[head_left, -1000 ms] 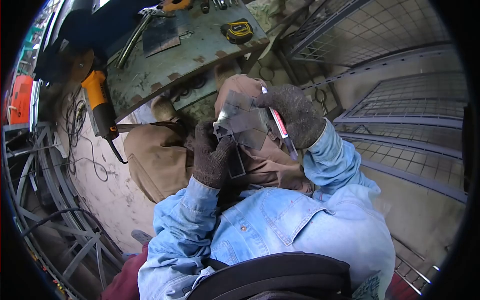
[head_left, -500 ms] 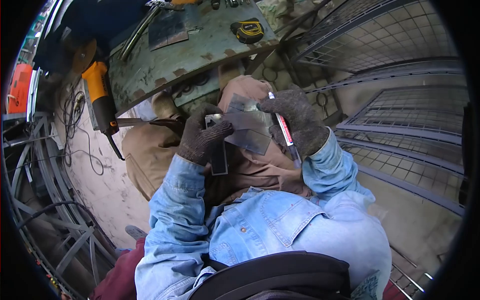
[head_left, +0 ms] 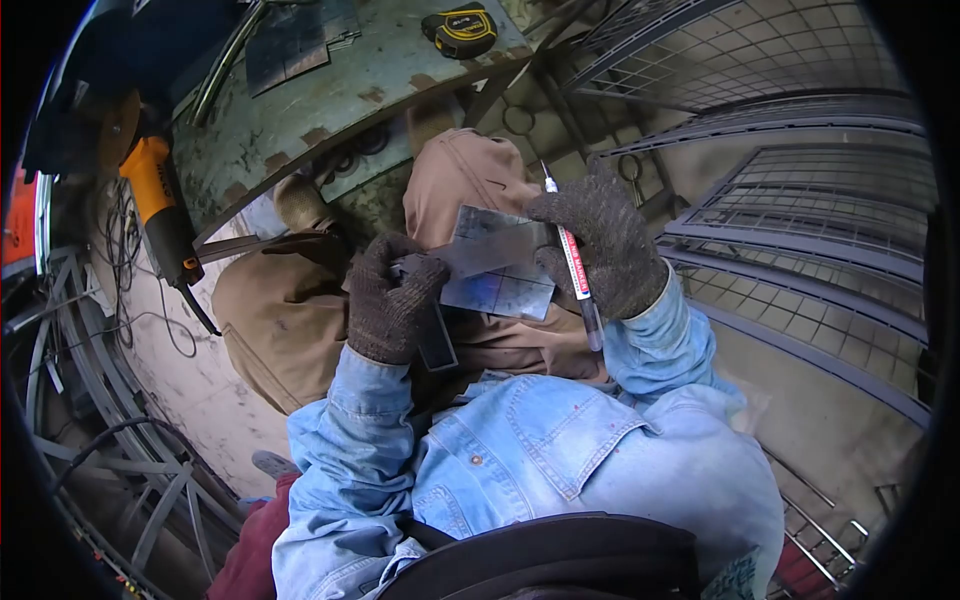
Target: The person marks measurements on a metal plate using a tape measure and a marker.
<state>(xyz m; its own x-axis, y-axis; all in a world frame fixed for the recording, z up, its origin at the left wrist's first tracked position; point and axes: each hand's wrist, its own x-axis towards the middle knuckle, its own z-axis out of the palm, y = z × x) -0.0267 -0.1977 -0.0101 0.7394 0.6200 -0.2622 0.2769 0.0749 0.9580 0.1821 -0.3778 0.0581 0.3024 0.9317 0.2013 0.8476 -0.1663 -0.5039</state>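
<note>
Your left hand is curled in its coarse knitted glove, gripping one end of the smooth metal strip; your right hand bends inward around a slim marker, with shiny, line-marked sheet metal between both grips, under the strip.

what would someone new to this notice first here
Probably the orange-and-black power tool with its round disc, at the left by the worn green bench. Next, the red-and-white marker in the right gloved hand, beside shiny metal pieces above the lap. A yellow-and-black tape measure sits on the bench.
</note>
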